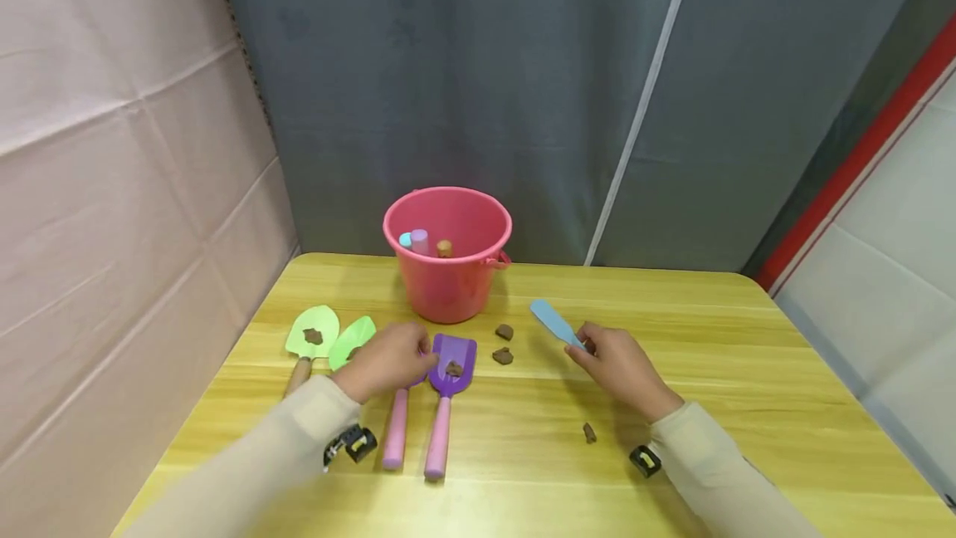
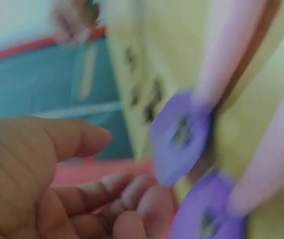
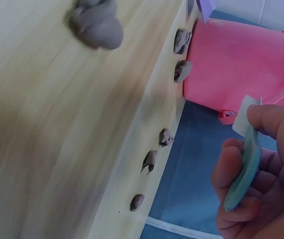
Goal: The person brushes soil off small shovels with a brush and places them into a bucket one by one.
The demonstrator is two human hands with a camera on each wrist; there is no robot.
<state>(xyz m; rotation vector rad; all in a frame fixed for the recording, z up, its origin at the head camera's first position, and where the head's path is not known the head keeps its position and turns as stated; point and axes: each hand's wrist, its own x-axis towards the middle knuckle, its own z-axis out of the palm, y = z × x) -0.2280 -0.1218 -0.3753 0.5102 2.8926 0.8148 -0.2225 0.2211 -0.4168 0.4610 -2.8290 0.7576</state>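
Observation:
My right hand [image 1: 620, 368] grips a light blue spatula [image 1: 554, 321] by its handle, the flat blade pointing up and left above the table. In the right wrist view, fingers and thumb wrap the spatula's teal handle [image 3: 244, 172]. Over on the left, my left hand [image 1: 390, 359] hovers above the shovels with loosely bent fingers and nothing in them. Just beside it lies a purple shovel [image 1: 465, 349] with a brown lump on its scoop. A second purple shovel [image 1: 396, 430] is partly hidden by that hand. The left wrist view is blurred.
A pink bucket [image 1: 448, 293] stands at the back with several handles poking up inside. Two green shovels [image 1: 321, 320] bearing brown lumps lie at left. Brown lumps [image 1: 503, 356] sit right of the purple shovels, and another small lump [image 1: 590, 432] lies nearer the front.

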